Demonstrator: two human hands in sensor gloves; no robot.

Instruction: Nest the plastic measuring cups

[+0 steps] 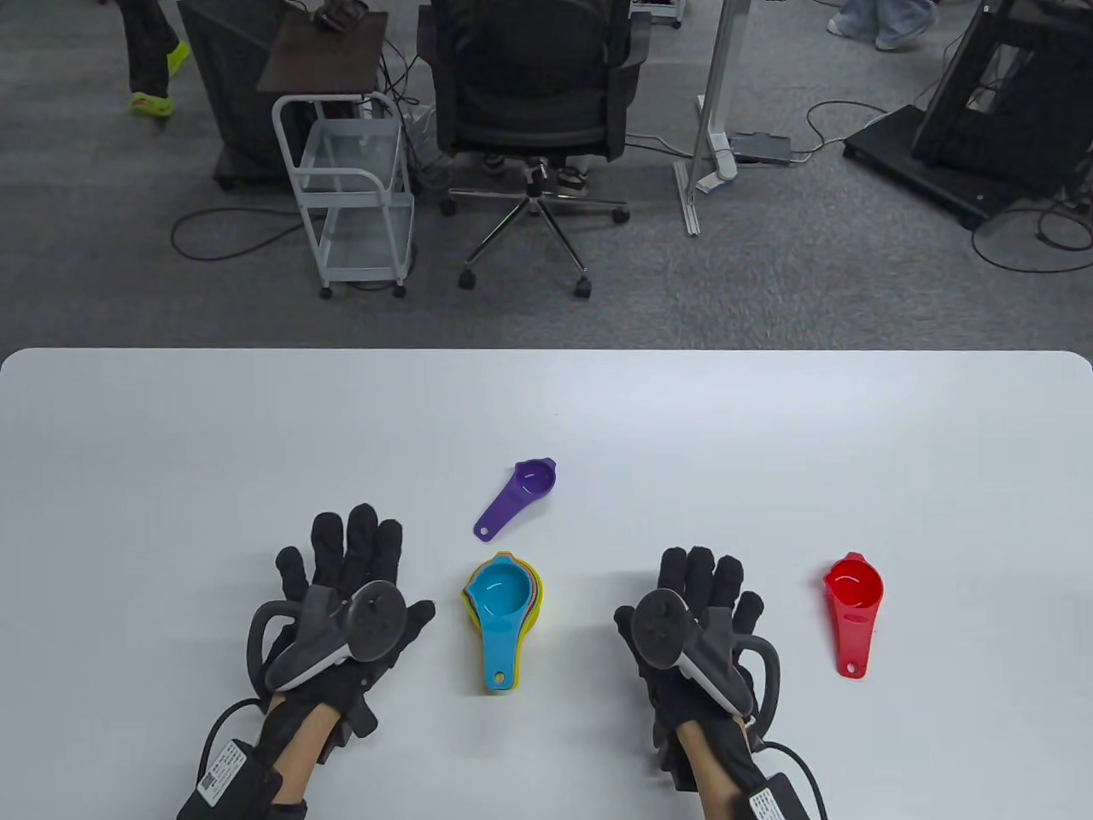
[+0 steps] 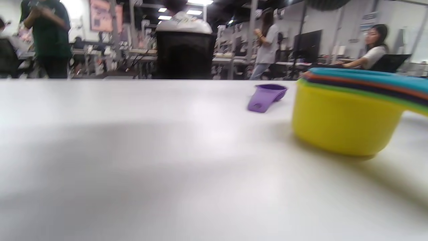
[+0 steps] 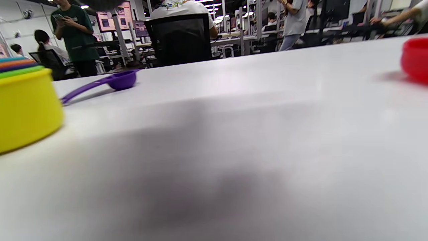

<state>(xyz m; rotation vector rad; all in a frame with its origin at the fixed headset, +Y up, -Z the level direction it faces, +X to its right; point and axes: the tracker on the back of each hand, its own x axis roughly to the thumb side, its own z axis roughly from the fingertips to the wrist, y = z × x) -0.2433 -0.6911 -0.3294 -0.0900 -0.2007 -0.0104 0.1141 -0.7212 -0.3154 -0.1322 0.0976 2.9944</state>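
Observation:
A nested stack of cups [image 1: 504,602], blue on top and yellow at the bottom, stands on the white table [image 1: 171,444] between my hands. It shows in the left wrist view [image 2: 344,120] and the right wrist view [image 3: 23,110]. A small purple cup [image 1: 519,495] lies just beyond the stack, also seen in the left wrist view [image 2: 266,96] and right wrist view [image 3: 113,82]. A red cup [image 1: 854,602] lies alone at the right, its edge in the right wrist view [image 3: 415,63]. My left hand [image 1: 350,568] and right hand [image 1: 704,589] rest flat on the table, fingers spread, holding nothing.
Beyond the table's far edge stand an office chair [image 1: 534,102], a white wire cart [image 1: 350,179] and a metal stand [image 1: 713,111] on grey carpet with cables.

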